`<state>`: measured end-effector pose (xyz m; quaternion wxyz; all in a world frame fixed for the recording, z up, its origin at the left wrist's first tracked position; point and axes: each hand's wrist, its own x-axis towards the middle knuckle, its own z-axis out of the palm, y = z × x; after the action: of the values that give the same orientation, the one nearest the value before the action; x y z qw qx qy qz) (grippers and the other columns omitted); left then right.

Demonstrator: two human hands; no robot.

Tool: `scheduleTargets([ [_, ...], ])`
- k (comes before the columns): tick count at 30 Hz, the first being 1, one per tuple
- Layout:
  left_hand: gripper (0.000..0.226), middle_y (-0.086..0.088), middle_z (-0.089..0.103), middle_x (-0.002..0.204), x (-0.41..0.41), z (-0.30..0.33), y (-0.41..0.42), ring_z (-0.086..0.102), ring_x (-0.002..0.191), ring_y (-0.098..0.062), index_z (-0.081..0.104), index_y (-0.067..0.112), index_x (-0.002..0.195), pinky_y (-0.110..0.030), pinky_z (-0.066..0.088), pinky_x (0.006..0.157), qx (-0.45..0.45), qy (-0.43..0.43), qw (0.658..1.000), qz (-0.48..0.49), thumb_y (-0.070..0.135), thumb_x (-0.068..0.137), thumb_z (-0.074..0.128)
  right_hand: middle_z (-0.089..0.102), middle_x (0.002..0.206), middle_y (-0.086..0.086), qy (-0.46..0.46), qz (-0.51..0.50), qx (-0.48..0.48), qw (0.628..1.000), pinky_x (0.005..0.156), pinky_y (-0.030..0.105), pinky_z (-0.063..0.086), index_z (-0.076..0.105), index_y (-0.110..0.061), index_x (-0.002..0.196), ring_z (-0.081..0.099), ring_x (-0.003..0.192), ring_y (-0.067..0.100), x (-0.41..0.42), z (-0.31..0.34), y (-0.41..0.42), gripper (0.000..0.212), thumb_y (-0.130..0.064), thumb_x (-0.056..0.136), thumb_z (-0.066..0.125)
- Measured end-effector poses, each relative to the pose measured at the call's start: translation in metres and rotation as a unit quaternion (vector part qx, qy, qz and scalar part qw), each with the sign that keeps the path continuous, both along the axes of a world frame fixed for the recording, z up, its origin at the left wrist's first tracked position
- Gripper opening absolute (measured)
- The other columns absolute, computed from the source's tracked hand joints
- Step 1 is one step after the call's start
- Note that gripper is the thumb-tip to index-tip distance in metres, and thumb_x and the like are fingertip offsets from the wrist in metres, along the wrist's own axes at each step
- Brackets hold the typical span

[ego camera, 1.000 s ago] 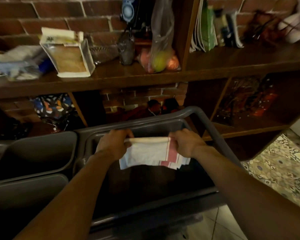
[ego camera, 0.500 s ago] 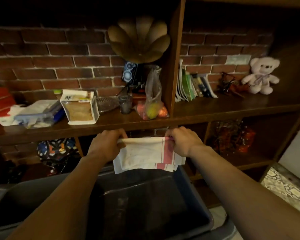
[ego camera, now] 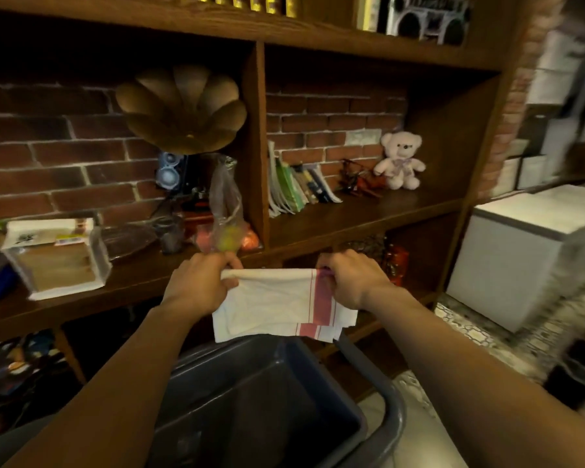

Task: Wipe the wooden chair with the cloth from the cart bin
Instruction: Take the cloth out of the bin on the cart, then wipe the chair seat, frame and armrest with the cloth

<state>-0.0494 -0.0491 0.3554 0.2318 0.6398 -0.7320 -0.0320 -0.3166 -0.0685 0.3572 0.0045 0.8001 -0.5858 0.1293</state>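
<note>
Both hands up front: the left hand (ego camera: 201, 287) pinches one top corner of the cloth (ego camera: 277, 304), the right hand (ego camera: 350, 282) is closed on the other by the red stripe, fingers curled tight. Held taut between them, folded layers hanging, probably to keep it flat and ready for wiping. Both forearms reach straight out, wrists level. The cloth hangs clear above the cart bin (ego camera: 260, 413). Beyond, the shelf (ego camera: 352, 217) with teddy bear (ego camera: 400, 161); no wooden chair in sight yet.
</note>
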Motion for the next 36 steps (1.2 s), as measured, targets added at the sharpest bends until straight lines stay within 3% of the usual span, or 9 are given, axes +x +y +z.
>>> scheduleTargets([
  [3, 0.017, 0.006, 0.066, 0.101, -0.043, -0.006, -0.015, 0.062, 0.096, -0.023, 0.062, 0.041, 0.094, -0.039, 0.049, 0.079, -0.005, 0.012, 0.998, -0.054, 0.028, 0.090, 0.072, 0.063, 0.108, 0.003, 0.010, -0.054, 0.006, 0.998, 0.079, 0.041, 0.049, 0.061, -0.029, 0.108, 0.060, 0.099, 0.030, -0.042, -0.003, 0.013, 0.021, -0.019, 0.089, 0.056],
  [6, 0.014, 0.005, 0.069, 0.102, -0.092, -0.011, -0.025, 0.063, 0.098, -0.025, 0.062, 0.040, 0.095, -0.043, 0.052, 0.082, 0.004, 0.003, 0.995, -0.101, 0.030, 0.090, 0.071, 0.064, 0.100, 0.003, 0.009, -0.107, 0.013, 0.994, 0.072, 0.040, 0.051, 0.061, -0.028, 0.105, 0.062, 0.090, 0.030, -0.088, -0.009, 0.032, 0.019, -0.019, 0.088, 0.056],
  [9, 0.013, 0.006, 0.070, 0.100, -0.146, -0.018, -0.029, 0.063, 0.098, -0.025, 0.063, 0.040, 0.096, -0.046, 0.053, 0.084, 0.012, -0.012, 0.990, -0.139, 0.031, 0.090, 0.071, 0.065, 0.102, 0.005, 0.008, -0.147, 0.017, 0.989, 0.076, 0.042, 0.054, 0.060, -0.028, 0.105, 0.061, 0.089, 0.029, -0.138, -0.016, 0.049, 0.018, -0.023, 0.088, 0.055],
  [14, 0.013, 0.009, 0.069, 0.094, -0.242, -0.021, -0.041, 0.062, 0.090, -0.023, 0.059, 0.042, 0.088, -0.040, 0.053, 0.073, 0.019, -0.029, 0.981, -0.189, 0.034, 0.090, 0.070, 0.065, 0.100, 0.005, -0.004, -0.198, 0.014, 0.980, 0.072, 0.037, 0.050, 0.062, -0.026, 0.109, 0.060, 0.090, 0.029, -0.228, -0.023, 0.069, 0.022, -0.026, 0.088, 0.056],
  [19, 0.020, 0.009, 0.066, 0.094, -0.360, -0.020, -0.044, 0.062, 0.089, -0.019, 0.058, 0.044, 0.087, -0.037, 0.051, 0.070, 0.019, -0.013, 0.963, -0.267, 0.030, 0.090, 0.072, 0.063, 0.099, 0.006, -0.033, -0.258, 0.043, 0.965, 0.068, 0.034, 0.043, 0.061, -0.026, 0.101, 0.060, 0.089, 0.030, -0.332, -0.032, 0.093, 0.016, -0.026, 0.084, 0.060],
  [25, 0.014, 0.007, 0.066, 0.092, -0.503, -0.024, -0.030, 0.062, 0.088, -0.020, 0.065, 0.038, 0.093, -0.036, 0.050, 0.071, 0.028, -0.014, 0.926, -0.377, 0.025, 0.091, 0.071, 0.064, 0.107, 0.006, -0.085, -0.330, 0.082, 0.936, 0.080, 0.040, 0.053, 0.059, -0.026, 0.105, 0.062, 0.096, 0.030, -0.448, -0.049, 0.145, 0.025, -0.024, 0.081, 0.065],
  [29, 0.013, 0.006, 0.069, 0.094, -0.590, -0.036, -0.012, 0.063, 0.089, -0.020, 0.068, 0.035, 0.095, -0.038, 0.052, 0.075, 0.044, -0.027, 0.883, -0.466, 0.024, 0.090, 0.072, 0.065, 0.112, 0.006, -0.115, -0.374, 0.099, 0.915, 0.083, 0.042, 0.053, 0.058, -0.032, 0.108, 0.061, 0.101, 0.030, -0.508, -0.074, 0.187, 0.030, -0.025, 0.080, 0.066],
  [36, 0.020, 0.013, 0.067, 0.087, -0.693, -0.087, -0.001, 0.060, 0.085, -0.014, 0.066, 0.041, 0.088, -0.030, 0.040, 0.063, 0.087, -0.042, 0.809, -0.579, 0.024, 0.086, 0.076, 0.061, 0.095, -0.004, -0.169, -0.438, 0.131, 0.873, 0.070, 0.034, 0.044, 0.062, -0.034, 0.111, 0.061, 0.092, 0.025, -0.560, -0.136, 0.236, 0.033, -0.020, 0.081, 0.064],
])
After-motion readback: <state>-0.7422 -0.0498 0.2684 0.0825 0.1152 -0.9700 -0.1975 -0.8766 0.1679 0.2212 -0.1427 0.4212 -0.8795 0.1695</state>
